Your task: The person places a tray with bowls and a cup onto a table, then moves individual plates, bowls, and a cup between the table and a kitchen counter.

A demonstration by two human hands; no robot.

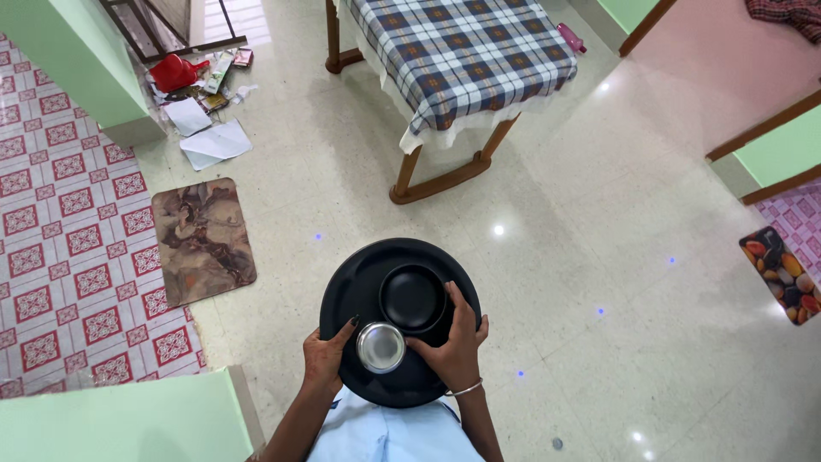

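A round black plate [359, 282] is carried at waist height over the floor. On it sit a black bowl [412, 296] and a small steel cup [380, 346]. My left hand [323, 358] grips the plate's near left rim, thumb pressed beside the steel cup. My right hand [453, 342] holds the plate's near right rim, its fingers lying against the black bowl's side and touching the cup. A thin bangle circles the right wrist.
A wooden table [445, 175] with a checked cloth [462, 51] stands ahead. A brown doormat [203, 239] lies left on the glossy floor, beside red patterned tiles [60, 222]. Papers and clutter [205, 103] lie far left. Green wall corners [128, 419] stand close at left.
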